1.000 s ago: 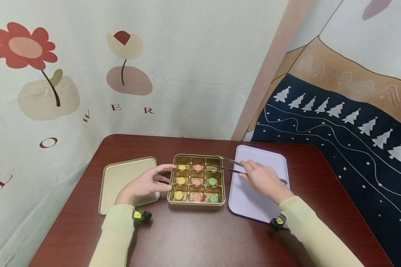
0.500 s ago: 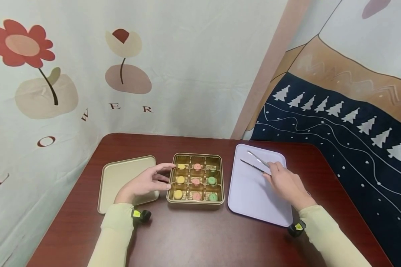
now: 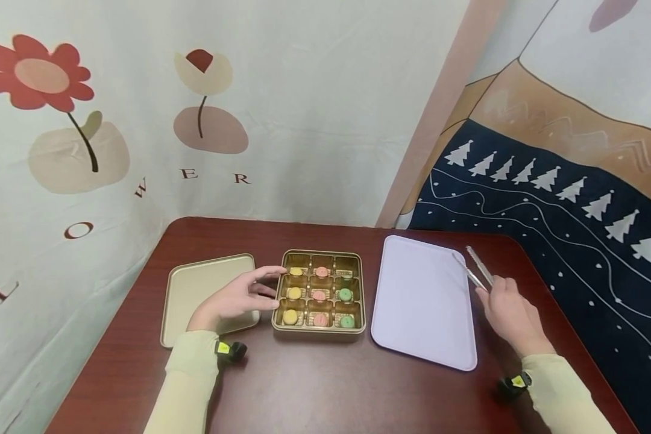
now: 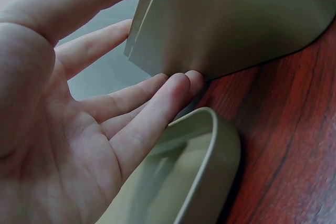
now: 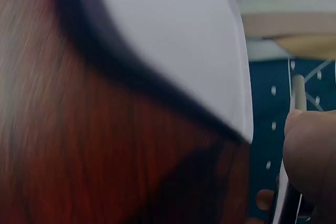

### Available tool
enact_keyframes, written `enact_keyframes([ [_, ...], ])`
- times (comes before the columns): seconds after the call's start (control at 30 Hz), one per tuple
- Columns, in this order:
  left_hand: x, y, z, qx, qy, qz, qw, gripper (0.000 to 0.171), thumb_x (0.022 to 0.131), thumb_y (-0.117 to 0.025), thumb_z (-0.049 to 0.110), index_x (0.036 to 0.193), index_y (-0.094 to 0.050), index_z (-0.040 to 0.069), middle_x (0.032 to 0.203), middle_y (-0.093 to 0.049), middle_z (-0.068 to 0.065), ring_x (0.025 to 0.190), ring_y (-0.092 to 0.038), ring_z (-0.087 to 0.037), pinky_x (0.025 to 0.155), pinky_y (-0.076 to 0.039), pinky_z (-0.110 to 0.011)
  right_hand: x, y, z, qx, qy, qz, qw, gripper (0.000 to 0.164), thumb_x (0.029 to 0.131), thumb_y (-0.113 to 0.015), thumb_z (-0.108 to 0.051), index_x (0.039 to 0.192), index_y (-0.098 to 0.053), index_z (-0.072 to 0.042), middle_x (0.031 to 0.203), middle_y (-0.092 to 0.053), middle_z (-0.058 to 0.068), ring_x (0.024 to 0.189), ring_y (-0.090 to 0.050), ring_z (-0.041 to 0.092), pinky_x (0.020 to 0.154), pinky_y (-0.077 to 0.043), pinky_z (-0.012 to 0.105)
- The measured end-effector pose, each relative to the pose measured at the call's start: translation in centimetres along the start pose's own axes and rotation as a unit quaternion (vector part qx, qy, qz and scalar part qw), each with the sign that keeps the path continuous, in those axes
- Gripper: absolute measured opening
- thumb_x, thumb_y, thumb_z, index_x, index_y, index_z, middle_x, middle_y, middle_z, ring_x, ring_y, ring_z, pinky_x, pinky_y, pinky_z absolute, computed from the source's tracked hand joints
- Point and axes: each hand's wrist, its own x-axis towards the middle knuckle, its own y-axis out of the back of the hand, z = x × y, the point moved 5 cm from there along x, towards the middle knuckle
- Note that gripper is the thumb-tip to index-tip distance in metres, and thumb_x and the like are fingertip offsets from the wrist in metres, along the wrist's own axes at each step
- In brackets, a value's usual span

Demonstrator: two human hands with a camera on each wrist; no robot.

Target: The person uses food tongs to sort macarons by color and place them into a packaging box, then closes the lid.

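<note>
A gold tin (image 3: 319, 330) with a divided insert stands mid-table. Its compartments hold small macarons: yellow (image 3: 290, 316) in the left column, pink (image 3: 320, 319) in the middle, green (image 3: 346, 321) in the right. What lies in the far right compartment is hard to make out. My left hand (image 3: 240, 296) is at the tin's left side, fingers mostly straight; in the left wrist view the fingertips touch the tin's wall (image 4: 226, 19). Past the tray's right edge, my right hand (image 3: 512, 314) holds metal tongs (image 3: 478, 265), their tips apart with nothing between them.
A lavender tray (image 3: 423, 301) lies right of the tin, with nothing on it. The tin's lid (image 3: 195, 292) lies at the left, inside up, partly beneath my left hand. A printed cloth (image 3: 314, 120) hangs behind the dark red wooden table (image 3: 325, 386).
My right hand has carried the tongs rightward, from over the tin's far right compartment, across the tray, to beyond its right edge. The left hand and tin have stayed in place.
</note>
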Motion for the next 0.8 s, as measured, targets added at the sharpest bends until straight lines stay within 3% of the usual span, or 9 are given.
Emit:
enact_keyframes([
  [0.13,0.0,0.0,-0.1,0.002,0.006,0.0,1.0,0.076,0.092,-0.082,0.01,0.158,-0.042,0.005,0.16,-0.039,-0.028,0.126,-0.062,-0.045,0.096,-0.06,-0.032,-1.1,0.2,2.2,0.001,-0.029,0.021,0.999,0.045,0.108,-0.057,-0.028,0.112,-0.045,0.015,0.092,-0.047,0.029,0.058,-0.051,0.029,0.048,-0.055,0.054],
  [0.3,0.0,0.0,-0.1,0.007,0.004,0.0,1.0,0.076,0.092,-0.082,0.009,0.157,-0.043,0.005,0.159,-0.04,-0.028,0.125,-0.062,-0.046,0.094,-0.061,-0.032,-2.1,0.2,4.3,-0.013,-0.063,0.016,0.998,0.043,0.109,-0.053,-0.026,0.101,-0.046,0.016,0.083,-0.047,0.028,0.057,-0.051,0.032,0.045,-0.051,0.054],
  [0.8,-0.1,0.0,0.2,0.02,-0.004,-0.004,0.9998,0.076,0.093,-0.081,0.009,0.157,-0.042,0.004,0.16,-0.039,-0.028,0.125,-0.063,-0.046,0.094,-0.061,-0.032,-2.7,-0.8,6.7,-0.019,-0.131,-0.063,0.989,0.048,0.11,-0.046,-0.028,0.092,-0.046,0.017,0.078,-0.047,0.029,0.06,-0.056,0.039,0.048,-0.052,0.056],
])
